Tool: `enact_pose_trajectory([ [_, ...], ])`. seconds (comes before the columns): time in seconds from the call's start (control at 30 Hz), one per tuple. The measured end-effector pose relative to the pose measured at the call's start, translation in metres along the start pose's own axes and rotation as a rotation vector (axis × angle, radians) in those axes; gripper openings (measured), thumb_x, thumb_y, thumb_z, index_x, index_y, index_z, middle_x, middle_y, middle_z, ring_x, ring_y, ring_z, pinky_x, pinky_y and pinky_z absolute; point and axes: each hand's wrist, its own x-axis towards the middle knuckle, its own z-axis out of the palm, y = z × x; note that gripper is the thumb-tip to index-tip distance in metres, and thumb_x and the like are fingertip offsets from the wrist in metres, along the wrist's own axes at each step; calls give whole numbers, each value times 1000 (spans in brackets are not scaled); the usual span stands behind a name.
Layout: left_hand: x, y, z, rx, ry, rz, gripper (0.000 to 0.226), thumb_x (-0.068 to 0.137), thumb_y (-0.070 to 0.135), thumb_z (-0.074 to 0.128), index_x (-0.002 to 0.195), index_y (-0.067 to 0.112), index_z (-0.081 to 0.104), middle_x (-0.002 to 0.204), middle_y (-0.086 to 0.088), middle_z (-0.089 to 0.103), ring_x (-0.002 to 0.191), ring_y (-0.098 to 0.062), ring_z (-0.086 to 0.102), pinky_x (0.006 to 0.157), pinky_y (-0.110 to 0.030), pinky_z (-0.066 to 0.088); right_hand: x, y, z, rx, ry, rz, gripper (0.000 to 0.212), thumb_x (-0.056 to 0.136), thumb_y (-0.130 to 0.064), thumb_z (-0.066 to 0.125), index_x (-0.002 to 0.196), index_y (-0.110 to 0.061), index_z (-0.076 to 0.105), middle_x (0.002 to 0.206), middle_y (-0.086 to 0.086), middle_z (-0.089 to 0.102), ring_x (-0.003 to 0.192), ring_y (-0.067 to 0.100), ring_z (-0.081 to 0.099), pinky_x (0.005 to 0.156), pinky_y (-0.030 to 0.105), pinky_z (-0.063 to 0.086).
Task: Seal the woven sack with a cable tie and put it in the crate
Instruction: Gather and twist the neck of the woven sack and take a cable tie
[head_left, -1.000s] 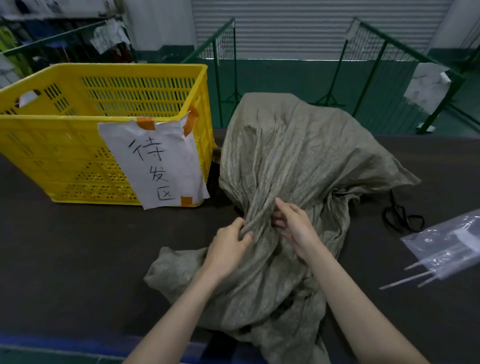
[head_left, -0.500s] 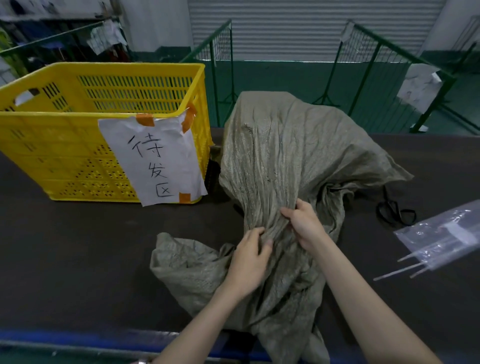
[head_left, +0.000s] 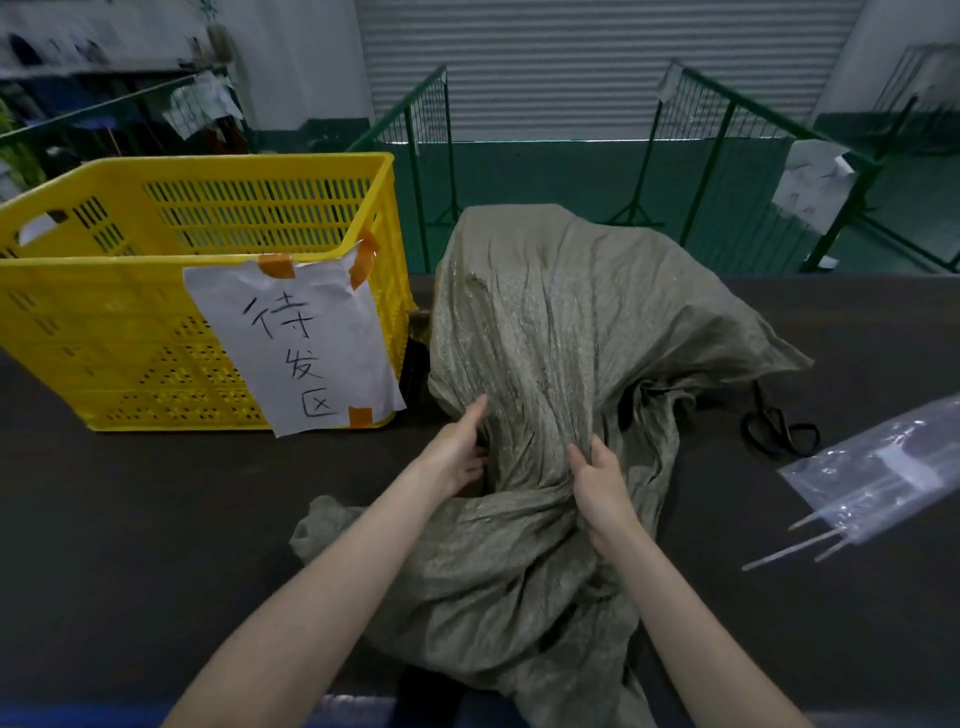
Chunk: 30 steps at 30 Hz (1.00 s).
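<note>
On dark table (head_left: 156, 519), both hands' grip gathers woven sack (head_left: 561, 332) neck.

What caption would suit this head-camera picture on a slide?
Both hands, left and right, gather the woven sack beside the yellow crate, bagged cable ties waiting nearby.

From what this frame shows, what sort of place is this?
Probably a warehouse packing or dispatch area: a roll-up shutter door, green wire fence panels, and a yellow crate with a handwritten paper label on a dark worktable.
</note>
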Motion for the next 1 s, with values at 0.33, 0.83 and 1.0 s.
enact_pose_trajectory([
  [0.33, 11, -4, 17, -80, -32, 35, 43, 98, 27, 46, 132, 2, 52, 127, -18, 60, 119, -29, 57, 102, -40, 45, -11, 16, -6, -52, 42, -11, 51, 101, -24, 37, 150, -13, 23, 153, 0, 29, 142, 18, 28, 119, 38, 21],
  [0.83, -31, -35, 2, 257, -260, -129, 84, 70, 77, 51, 136, 24, 50, 140, -5, 54, 127, -22, 51, 112, -40, 35, -51, 44, -8, -44, 149, -184, 7, 94, -14, 53, 99, -13, 57, 99, 1, 67, 94, 10, 64, 89, 32, 51],
  [1.0, -32, -29, 14, 587, -358, -131, 82, 72, 78, 51, 141, 35, 41, 145, 7, 44, 138, -18, 37, 115, -35, 21, -67, 45, -10, -196, 79, -299, 12, 91, -10, 56, 95, -20, 62, 88, -2, 69, 84, 11, 65, 77, 28, 51],
])
